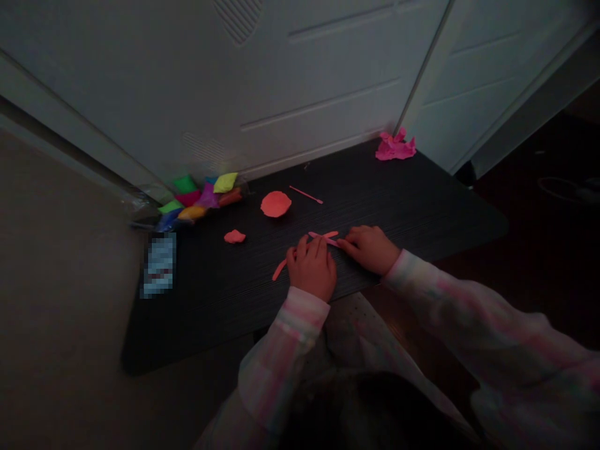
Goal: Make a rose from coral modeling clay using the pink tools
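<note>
The fingers of the right hand (368, 248) are clamped on one end of the pink stick (332, 242), which crosses the orange strip (280, 270) near the front edge of the table (210, 300). The left hand (312, 269) lies palm down over the strip, fingers slightly bent; whether they grip cannot be told. Both forearms reach in across the front edge.

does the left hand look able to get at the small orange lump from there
Probably yes: the lump sits to the left of the left hand, with bare table between them. The hand is over an orange strip, so it would likely have to leave that first.
</note>
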Demonstrator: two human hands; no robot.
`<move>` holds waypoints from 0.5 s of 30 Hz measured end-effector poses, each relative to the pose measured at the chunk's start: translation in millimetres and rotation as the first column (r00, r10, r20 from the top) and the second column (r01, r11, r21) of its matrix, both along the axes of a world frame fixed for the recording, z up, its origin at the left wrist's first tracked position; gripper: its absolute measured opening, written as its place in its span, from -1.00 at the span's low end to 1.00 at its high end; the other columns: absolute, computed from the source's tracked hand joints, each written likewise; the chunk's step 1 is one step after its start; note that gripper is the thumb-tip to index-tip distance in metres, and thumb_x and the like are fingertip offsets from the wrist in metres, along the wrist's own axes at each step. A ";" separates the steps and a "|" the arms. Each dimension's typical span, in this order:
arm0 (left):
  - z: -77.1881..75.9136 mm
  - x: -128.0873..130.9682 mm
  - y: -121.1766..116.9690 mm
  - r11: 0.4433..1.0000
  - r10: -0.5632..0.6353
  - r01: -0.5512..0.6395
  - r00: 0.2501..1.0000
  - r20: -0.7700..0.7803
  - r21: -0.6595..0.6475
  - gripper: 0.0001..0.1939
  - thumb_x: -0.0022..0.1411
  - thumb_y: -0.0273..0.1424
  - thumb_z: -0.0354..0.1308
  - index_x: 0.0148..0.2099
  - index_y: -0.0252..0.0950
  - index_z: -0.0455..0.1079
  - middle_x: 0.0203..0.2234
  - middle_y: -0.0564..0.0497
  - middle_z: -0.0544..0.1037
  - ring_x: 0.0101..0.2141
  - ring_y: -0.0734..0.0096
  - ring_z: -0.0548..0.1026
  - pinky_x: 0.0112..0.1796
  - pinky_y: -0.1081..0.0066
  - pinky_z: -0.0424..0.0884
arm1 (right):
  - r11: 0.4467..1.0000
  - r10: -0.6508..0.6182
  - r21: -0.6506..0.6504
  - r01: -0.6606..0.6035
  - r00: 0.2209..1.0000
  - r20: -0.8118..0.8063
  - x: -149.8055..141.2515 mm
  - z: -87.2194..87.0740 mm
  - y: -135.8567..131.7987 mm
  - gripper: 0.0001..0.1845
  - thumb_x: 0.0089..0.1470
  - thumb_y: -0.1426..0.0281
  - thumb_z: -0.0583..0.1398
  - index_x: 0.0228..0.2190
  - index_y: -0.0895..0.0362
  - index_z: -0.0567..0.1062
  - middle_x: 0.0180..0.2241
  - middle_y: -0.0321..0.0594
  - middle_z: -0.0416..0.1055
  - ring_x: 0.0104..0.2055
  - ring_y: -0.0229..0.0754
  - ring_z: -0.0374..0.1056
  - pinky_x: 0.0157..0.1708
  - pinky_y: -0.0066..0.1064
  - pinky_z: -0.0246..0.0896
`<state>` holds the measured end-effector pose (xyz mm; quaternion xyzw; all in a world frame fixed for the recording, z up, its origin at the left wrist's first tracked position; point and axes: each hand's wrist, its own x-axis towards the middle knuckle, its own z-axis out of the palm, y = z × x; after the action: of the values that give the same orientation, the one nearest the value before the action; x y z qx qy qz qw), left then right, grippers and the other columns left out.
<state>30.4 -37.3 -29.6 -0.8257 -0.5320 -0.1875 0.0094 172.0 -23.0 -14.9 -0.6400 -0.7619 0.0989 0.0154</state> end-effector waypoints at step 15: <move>0.3 2.6 1.0 1.000 0.002 -0.002 1.000 0.029 0.011 -0.66 0.09 -0.40 -0.15 -0.06 -0.31 0.19 -0.11 0.03 0.34 -0.05 0.24 0.13 -0.14 0.20 0.07 | 1.000 -0.006 0.025 0.008 0.994 -0.105 7.1 -0.8 -2.3 -0.56 0.06 0.24 -0.15 -0.51 0.15 0.43 -0.45 -0.23 0.33 -0.39 -0.28 0.21 -0.41 -0.44 -0.09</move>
<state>33.0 -36.4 -29.3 -0.8223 -0.5317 -0.2025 0.0064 179.2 -25.3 -15.7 -0.6363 -0.7590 0.1224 0.0640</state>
